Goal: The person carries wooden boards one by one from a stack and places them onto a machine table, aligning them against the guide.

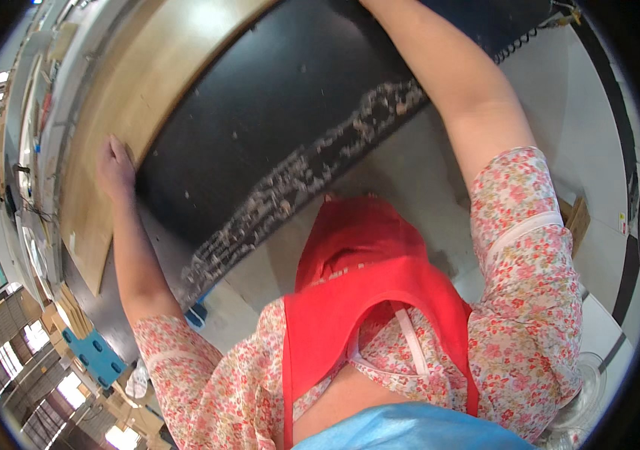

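Left hand (pixel 115 169): fingers curled, apparently gripping near edge of light wooden board (pixel 121 97); board beyond fingertips, atop black table (pixel 260 127). Right hand: out of frame, finger state cannot be told. Wood-shaving strip (pixel 297 176) right of fingers
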